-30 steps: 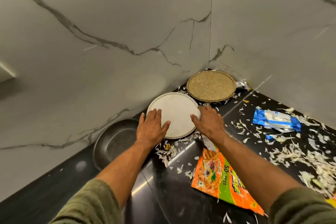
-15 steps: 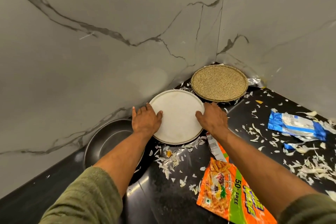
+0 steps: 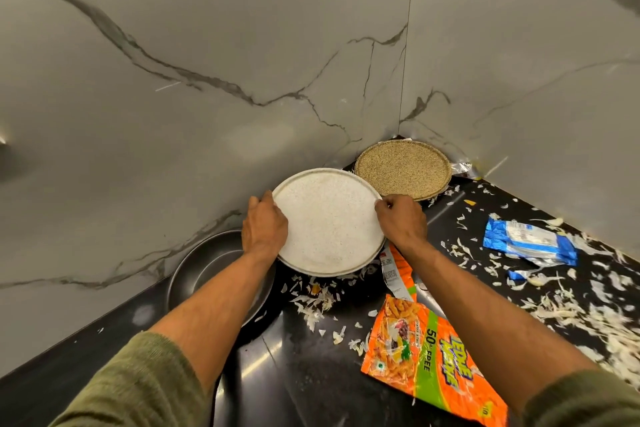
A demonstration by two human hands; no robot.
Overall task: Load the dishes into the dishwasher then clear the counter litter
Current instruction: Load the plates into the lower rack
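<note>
A white speckled plate (image 3: 329, 222) is tilted up off the black counter, held on both sides. My left hand (image 3: 264, 225) grips its left rim and my right hand (image 3: 401, 220) grips its right rim. Behind it, in the wall corner, a brown speckled plate (image 3: 403, 170) lies flat. A dark metal bowl (image 3: 211, 267) sits at the left under my left forearm. Litter lies around: an orange snack wrapper (image 3: 429, 360), a blue wrapper (image 3: 530, 243) and white shreds (image 3: 568, 312).
Marble walls close the corner behind and to the right. A foil scrap (image 3: 462, 168) lies beside the brown plate. A torn wrapper strip (image 3: 394, 270) lies under my right wrist. The black counter (image 3: 294, 374) runs toward me between my arms.
Both hands slid from lying on the white plate to gripping its rims. The plate has lifted and tilted toward me off the counter.
</note>
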